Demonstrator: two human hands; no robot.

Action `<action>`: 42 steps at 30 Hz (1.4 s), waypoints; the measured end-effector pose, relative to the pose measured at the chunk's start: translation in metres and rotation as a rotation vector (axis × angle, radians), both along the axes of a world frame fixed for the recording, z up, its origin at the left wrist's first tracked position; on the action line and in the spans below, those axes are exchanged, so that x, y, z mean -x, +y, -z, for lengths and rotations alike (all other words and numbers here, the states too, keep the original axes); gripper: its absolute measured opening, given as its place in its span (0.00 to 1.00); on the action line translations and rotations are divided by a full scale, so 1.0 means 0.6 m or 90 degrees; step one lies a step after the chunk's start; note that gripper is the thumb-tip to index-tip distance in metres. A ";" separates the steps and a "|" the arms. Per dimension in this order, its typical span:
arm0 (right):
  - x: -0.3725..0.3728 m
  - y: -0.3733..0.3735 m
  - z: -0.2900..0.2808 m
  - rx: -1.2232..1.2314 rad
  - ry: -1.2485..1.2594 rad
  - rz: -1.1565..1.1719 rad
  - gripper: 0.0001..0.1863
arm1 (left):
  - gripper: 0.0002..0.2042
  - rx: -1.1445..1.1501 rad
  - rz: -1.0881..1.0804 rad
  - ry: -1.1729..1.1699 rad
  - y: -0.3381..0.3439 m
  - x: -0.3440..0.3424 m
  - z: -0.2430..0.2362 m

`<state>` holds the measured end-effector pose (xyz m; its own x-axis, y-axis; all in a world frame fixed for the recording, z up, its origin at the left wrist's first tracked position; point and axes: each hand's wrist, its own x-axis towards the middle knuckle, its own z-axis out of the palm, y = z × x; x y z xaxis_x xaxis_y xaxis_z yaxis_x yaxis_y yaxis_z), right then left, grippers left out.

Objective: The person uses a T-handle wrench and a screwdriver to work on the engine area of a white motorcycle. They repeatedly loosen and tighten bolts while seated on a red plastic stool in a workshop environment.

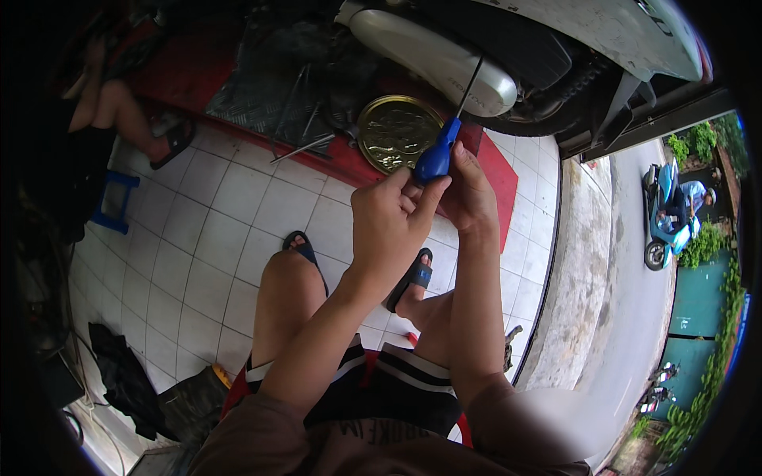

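Blue-handled screwdriver (437, 156) between both hands; left hand (391, 222), right hand (468, 190) gripping handle.

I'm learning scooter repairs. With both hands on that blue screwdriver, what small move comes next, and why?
Probably steady the screwdriver and turn its handle: both the left hand and right hand grip it, and its shaft already reaches up to the silver cover. What the tip meets cannot be seen.

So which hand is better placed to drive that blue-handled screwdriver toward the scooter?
Probably the right hand: it sits behind the blue-handled screwdriver, in line with the shaft pointing at the scooter's silver cover. The left hand only pinches the handle's end.
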<state>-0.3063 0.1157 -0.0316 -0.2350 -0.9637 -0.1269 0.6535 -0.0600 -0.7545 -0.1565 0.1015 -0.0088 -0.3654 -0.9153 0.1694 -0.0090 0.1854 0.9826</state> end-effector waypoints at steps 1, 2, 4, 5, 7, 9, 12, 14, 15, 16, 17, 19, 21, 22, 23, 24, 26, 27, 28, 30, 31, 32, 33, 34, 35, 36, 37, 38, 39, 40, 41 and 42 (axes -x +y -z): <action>0.005 0.000 0.005 0.020 -0.014 -0.028 0.16 | 0.11 0.172 -0.057 -0.089 -0.006 -0.001 0.006; 0.011 -0.001 0.010 0.041 -0.027 -0.056 0.17 | 0.11 0.217 -0.082 -0.083 -0.005 0.000 0.004; 0.004 -0.001 0.005 0.044 -0.028 -0.036 0.17 | 0.12 0.306 -0.135 -0.075 -0.004 0.002 0.001; 0.002 0.000 0.001 0.046 -0.027 -0.026 0.17 | 0.13 0.299 -0.142 -0.060 -0.002 0.004 0.000; 0.008 0.002 -0.004 0.077 -0.038 -0.051 0.17 | 0.14 0.225 -0.083 -0.026 0.000 0.005 -0.002; 0.009 0.003 -0.008 0.089 -0.046 -0.049 0.17 | 0.16 0.064 0.012 0.047 0.001 0.006 -0.001; 0.004 0.002 -0.008 0.092 -0.057 -0.028 0.18 | 0.23 -0.256 0.171 0.201 0.003 0.007 -0.001; 0.003 0.002 -0.005 0.113 -0.065 -0.039 0.17 | 0.21 -0.282 0.164 0.220 0.006 0.011 0.001; 0.003 0.002 -0.008 0.098 -0.059 -0.047 0.17 | 0.20 -0.243 0.136 0.195 0.006 0.011 0.000; 0.004 0.003 -0.014 0.084 -0.052 -0.056 0.16 | 0.18 -0.204 0.108 0.171 0.006 0.011 -0.001; 0.004 0.003 -0.017 0.069 -0.046 -0.066 0.16 | 0.17 -0.165 0.079 0.146 0.005 0.010 -0.002; 0.010 0.006 -0.011 0.019 0.000 -0.011 0.15 | 0.13 0.001 0.019 0.053 0.003 0.010 0.002; 0.015 0.005 -0.007 -0.015 0.046 0.012 0.15 | 0.13 0.124 -0.032 -0.033 0.002 0.007 0.005; 0.016 0.004 -0.006 -0.023 0.070 0.008 0.15 | 0.13 0.179 -0.065 -0.045 0.002 0.006 0.006; 0.017 0.003 -0.005 -0.032 0.094 0.003 0.15 | 0.14 0.234 -0.098 -0.056 0.003 0.006 0.008; 0.015 0.003 -0.008 -0.034 0.089 0.015 0.15 | 0.14 0.288 -0.129 -0.068 0.003 0.008 0.009; 0.009 0.003 -0.016 -0.039 0.080 0.037 0.16 | 0.15 0.273 -0.118 -0.036 0.004 0.012 0.005; 0.009 0.003 -0.015 -0.002 0.024 0.017 0.16 | 0.14 0.236 -0.107 0.002 0.006 0.015 0.002; 0.011 0.004 -0.014 0.034 -0.031 -0.002 0.17 | 0.13 0.200 -0.095 0.041 0.007 0.017 0.000; 0.009 0.003 -0.011 0.089 -0.118 -0.034 0.18 | 0.15 -0.102 0.083 0.122 0.008 0.015 0.006; 0.005 0.003 -0.010 0.108 -0.149 -0.046 0.19 | 0.17 -0.252 0.171 0.162 0.008 0.013 0.006; 0.003 0.002 -0.009 0.126 -0.181 -0.058 0.19 | 0.24 -0.374 0.257 0.264 0.006 0.011 0.005; 0.005 -0.002 -0.008 0.158 -0.212 -0.093 0.21 | 0.25 -0.489 0.290 0.359 0.004 0.011 0.006; 0.006 -0.002 -0.008 0.150 -0.204 -0.082 0.22 | 0.25 -0.602 0.323 0.455 0.002 0.011 0.007; 0.006 -0.001 -0.008 0.141 -0.195 -0.072 0.22 | 0.22 -0.652 0.347 0.500 -0.001 0.011 0.011; 0.004 0.000 -0.012 0.131 -0.186 -0.062 0.22 | 0.22 -0.672 0.315 0.501 -0.002 0.012 0.010; 0.004 0.001 -0.017 0.102 -0.107 -0.044 0.21 | 0.21 -0.693 0.283 0.503 -0.002 0.012 0.006; 0.008 0.003 -0.021 0.065 -0.071 -0.041 0.21 | 0.21 -0.713 0.251 0.504 -0.002 0.013 0.004; 0.011 0.006 -0.027 0.028 -0.036 -0.035 0.20 | 0.17 -0.684 0.214 0.500 -0.001 0.014 0.007; 0.012 0.007 -0.032 -0.009 0.000 -0.030 0.20 | 0.15 -0.560 0.170 0.413 0.000 0.014 0.013; 0.008 0.007 -0.033 -0.045 0.038 0.019 0.19 | 0.13 -0.437 0.125 0.325 0.000 0.014 0.021; -0.006 0.003 -0.043 -0.080 0.075 0.068 0.19 | 0.12 -0.315 0.081 0.235 0.000 0.013 0.025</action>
<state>-0.3027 0.1178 -0.0057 -0.3549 -0.9108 -0.2108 0.5556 -0.0242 -0.8311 -0.1645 0.1017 -0.0239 -0.4746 -0.8709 -0.1275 0.3389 -0.3145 0.8867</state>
